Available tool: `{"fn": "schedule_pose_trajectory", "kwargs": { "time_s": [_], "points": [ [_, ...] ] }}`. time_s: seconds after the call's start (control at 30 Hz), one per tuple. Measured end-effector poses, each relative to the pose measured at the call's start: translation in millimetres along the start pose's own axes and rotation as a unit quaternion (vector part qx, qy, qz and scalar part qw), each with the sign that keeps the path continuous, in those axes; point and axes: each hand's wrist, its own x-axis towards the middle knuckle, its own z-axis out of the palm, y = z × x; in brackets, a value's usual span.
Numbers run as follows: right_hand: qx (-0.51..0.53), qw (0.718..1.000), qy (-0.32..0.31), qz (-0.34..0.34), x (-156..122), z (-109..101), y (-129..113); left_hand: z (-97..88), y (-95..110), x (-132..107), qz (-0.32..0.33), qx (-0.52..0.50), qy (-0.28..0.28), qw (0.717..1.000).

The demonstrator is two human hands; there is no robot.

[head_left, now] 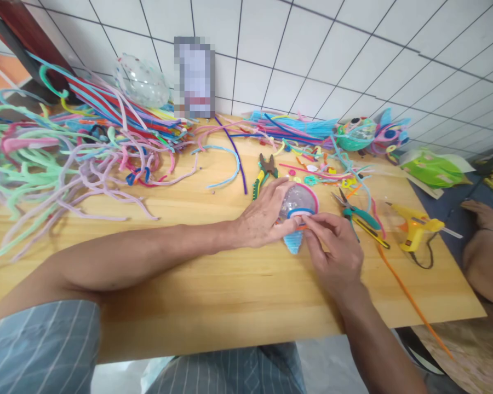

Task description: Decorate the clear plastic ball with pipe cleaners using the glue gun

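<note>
A small clear ball (290,201) is trimmed with pink pipe cleaner (311,192) over its top and a blue strip (302,210) across its front. Below it hangs a pointed light-blue fuzzy piece (293,243). My left hand (267,216) is wrapped round the ball's left side, steadying it on the table. Against its front, my right hand (334,246) pinches an orange pipe cleaner (301,227) between thumb and forefinger. A long orange length (411,303) emerges to the right of that hand and runs past the table edge; whether both are one piece is hidden.
Green-handled pliers (265,172), teal-handled pliers (355,210), a yellow cutter (372,231) and a yellow glue gun (414,224) lie around. Pipe cleaners (94,158) heap at left. Finished-looking fuzzy balls (355,134) stand by the wall. Another person's arm (487,262) is at right.
</note>
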Motion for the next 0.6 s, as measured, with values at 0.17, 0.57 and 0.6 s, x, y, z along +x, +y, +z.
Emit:
{"fn": "schedule_pose_trajectory", "kwargs": {
  "time_s": [0.17,0.57,0.6],
  "points": [
    [0.016,0.999,0.019,0.04,2.0,-0.5,1.6,-0.3,1.0,0.5,-0.016,-0.009,0.003,1.0],
    [0.029,0.996,0.012,0.08,0.4,-2.0,2.2,-1.3,2.3,0.9,-0.021,-0.017,0.007,1.0],
    [0.029,0.996,0.011,0.083,0.4,-2.0,2.0,-1.7,2.6,1.0,-0.024,-0.019,0.005,1.0]
  ]
}}
